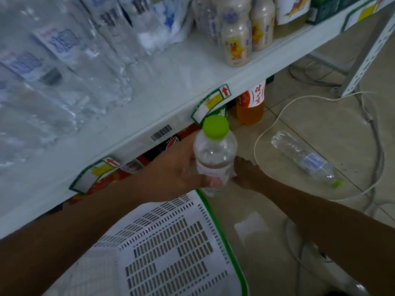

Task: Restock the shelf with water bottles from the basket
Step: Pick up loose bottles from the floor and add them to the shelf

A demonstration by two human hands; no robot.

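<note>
Counts. One water bottle (214,154) with a green cap, held upright in front of the shelf edge. One second clear bottle (305,158) lying on its side on the floor (320,116), green cap toward the near right, blue label band around its middle, well apart from the held one. One white slotted basket (171,242) with a green rim, below the hands; the part in view shows only its perforated wall, no bottles visible in it. On the white shelf (171,86): a blurred row of clear bottles with blue labels (64,60) at left, number not countable; beside them about four cream-coloured small bottles with a duck print (236,45). Below the shelf: one orange drink bottle (250,103) standing at floor level. Price tags (211,103) on the shelf lip: three fully readable as tags, a fourth at upper right. A white cord (275,122) loops on the floor around the lying bottle.

Hands. Left hand (177,169): fingers wrapped around the lower body of the held bottle, closed firmly on it, fingertips showing at the front under the label. Right hand (245,174): just behind and beside the same bottle, touching or nearly touching its lower right side; mostly hidden by the bottle, so whether it grips or is loose cannot be told.

Held bottle sits above the basket's far corner, just below the shelf lip, not yet on the shelf.
</note>
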